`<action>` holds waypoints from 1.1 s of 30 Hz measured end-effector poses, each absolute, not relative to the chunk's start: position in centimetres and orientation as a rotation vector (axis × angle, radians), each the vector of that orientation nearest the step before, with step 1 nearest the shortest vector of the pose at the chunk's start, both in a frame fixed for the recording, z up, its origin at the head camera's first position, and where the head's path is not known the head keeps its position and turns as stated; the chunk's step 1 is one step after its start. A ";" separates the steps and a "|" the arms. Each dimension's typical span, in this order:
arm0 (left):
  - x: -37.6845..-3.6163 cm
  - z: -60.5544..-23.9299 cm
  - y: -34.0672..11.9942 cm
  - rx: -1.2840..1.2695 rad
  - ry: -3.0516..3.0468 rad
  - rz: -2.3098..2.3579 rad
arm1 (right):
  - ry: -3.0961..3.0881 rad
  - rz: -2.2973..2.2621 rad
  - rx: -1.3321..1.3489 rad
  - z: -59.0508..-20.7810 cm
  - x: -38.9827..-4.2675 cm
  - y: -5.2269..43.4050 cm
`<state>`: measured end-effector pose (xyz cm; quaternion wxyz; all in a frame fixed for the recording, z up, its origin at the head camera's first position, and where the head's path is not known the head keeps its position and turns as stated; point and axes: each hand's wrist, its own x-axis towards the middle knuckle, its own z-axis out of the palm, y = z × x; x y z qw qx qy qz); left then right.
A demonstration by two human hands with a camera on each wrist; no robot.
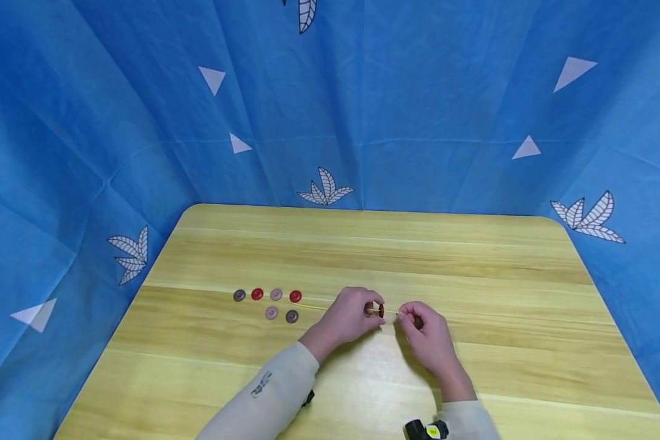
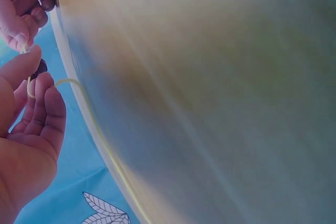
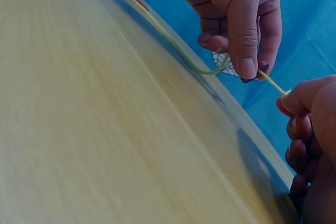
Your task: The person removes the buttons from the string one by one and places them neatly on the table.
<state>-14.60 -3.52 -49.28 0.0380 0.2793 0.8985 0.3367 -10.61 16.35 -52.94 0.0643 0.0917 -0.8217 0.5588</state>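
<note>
My left hand pinches a dark red button on edge between thumb and fingers, above the table. A thin yellow cord comes out of the button, and its end is pinched between the thumb and finger of my right hand. On the other side the cord sags from the left hand and runs left across the table toward a group of loose-looking buttons. Among these are a red button, a pink button and a grey-brown button. Whether the cord passes through any of them, I cannot tell.
The buttons lie flat in two short rows on a light wood-grain table, left of my hands. Behind and to the sides hangs a blue curtain with white leaf and triangle prints. A black wrist device sits at the right sleeve.
</note>
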 end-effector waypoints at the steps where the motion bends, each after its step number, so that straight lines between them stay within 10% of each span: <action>1: -14.6 -49.3 -3.6 0.845 2.749 1.040 | -2.483 1.686 0.276 -52.9 -10.6 16.4; 33: -14.7 -48.8 -6.5 0.668 2.723 1.143 | -2.500 1.656 0.261 -53.3 -10.7 16.2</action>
